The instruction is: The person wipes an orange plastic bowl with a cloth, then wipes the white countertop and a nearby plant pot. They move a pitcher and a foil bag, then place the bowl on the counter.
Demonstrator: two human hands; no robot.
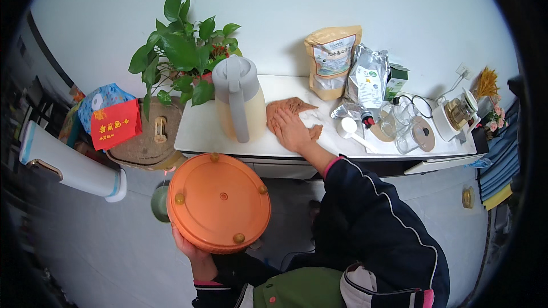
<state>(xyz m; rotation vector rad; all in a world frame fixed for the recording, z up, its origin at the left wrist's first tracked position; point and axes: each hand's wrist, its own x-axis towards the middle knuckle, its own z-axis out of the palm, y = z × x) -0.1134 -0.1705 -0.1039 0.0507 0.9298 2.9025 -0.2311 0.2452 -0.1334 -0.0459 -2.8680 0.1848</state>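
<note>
My left hand (pixel 191 246) grips the lower left rim of a round orange plastic tray (pixel 201 207). The tray is tilted up with its underside towards me, showing several small brownish feet and a central ring. Over on the white cabinet top (pixel 274 85), my right hand (pixel 292 130) holds a crumpled brown cloth (pixel 295 105) down against the surface, palm down. Part of the cloth is hidden under that hand. Just left of the cloth stands a cream vacuum jug (pixel 222 115) with a grey lid and handle.
Behind the jug is a leafy potted plant (pixel 180 51). To the right are a kraft pouch (pixel 332 62), a silver bag (pixel 368 81), a white scoop (pixel 347 126), glassware (pixel 406 139) and an electric teapot (pixel 451 117). A red bag (pixel 116 124) lies left, above a white appliance (pixel 72 167).
</note>
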